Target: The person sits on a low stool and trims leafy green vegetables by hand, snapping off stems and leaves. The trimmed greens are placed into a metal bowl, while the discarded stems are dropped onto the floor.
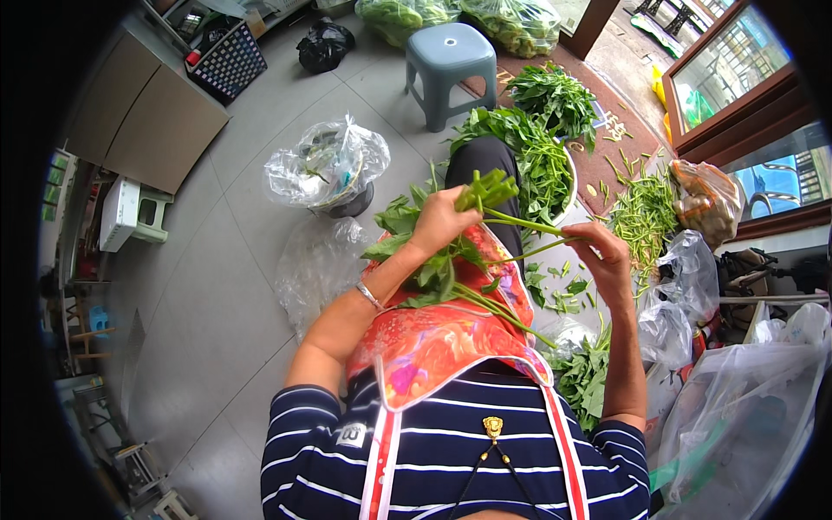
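Note:
My left hand (442,218) is closed around a bundle of green leafy vegetable stems (491,190), their stem ends pointing up and right, the leaves hanging below. To its right, my right hand (601,250) pinches the end of a thin green stem (530,223) between thumb and fingers. More long stems and leaves rest on the red floral apron (432,344) over my lap. Beyond my knee, leafy greens (543,162) fill a white basin (573,182). Another leafy heap (588,380) lies beside my right elbow.
Cut stem pieces (640,211) lie on the floor and brown mat (595,172) at right. A grey plastic stool (448,71) stands ahead. A bag-lined bin (351,201) is at left. Plastic bags (682,279) and a filled bag (705,198) sit at right, near the glass door.

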{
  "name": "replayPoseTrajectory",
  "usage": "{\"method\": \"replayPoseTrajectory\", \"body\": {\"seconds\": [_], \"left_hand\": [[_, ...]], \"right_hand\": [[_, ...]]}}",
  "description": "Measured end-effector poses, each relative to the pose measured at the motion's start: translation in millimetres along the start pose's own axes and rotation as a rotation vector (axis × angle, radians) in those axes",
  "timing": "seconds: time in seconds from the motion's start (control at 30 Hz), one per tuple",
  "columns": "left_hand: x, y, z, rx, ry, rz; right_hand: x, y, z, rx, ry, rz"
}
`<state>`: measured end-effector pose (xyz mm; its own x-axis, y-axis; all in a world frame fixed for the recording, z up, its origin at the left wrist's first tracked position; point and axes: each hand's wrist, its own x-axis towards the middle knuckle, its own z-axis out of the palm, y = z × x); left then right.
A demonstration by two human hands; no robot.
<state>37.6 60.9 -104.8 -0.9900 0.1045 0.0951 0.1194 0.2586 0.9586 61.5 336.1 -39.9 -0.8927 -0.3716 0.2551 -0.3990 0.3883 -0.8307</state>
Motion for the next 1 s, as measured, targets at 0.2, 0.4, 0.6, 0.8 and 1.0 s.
{"method": "replayPoseTrajectory", "body": {"seconds": [0.2, 0.4, 0.6, 0.8, 1.0], "left_hand": [[2, -15, -3, -0.515, 0.067, -0.338], [5, -18, -76, -0.649, 0.411, -0.386], [13, 40, -41, -0.281, -0.072, -0.108], [13, 24, -5, -0.086, -0.334, -0.035], [6, 30, 5, 0.360, -0.120, 0.142]], "right_hand": [[-6, 7, 24, 0.117, 0.097, 0.019], [-15, 25, 7, 0.365, 0.192, 0.104], [15, 4, 21, 0.055, 0.033, -0.043], [31, -8, 9, -0.102, -0.093, -0.107], [41, -21, -8, -0.280, -0.311, 0.019]]}}
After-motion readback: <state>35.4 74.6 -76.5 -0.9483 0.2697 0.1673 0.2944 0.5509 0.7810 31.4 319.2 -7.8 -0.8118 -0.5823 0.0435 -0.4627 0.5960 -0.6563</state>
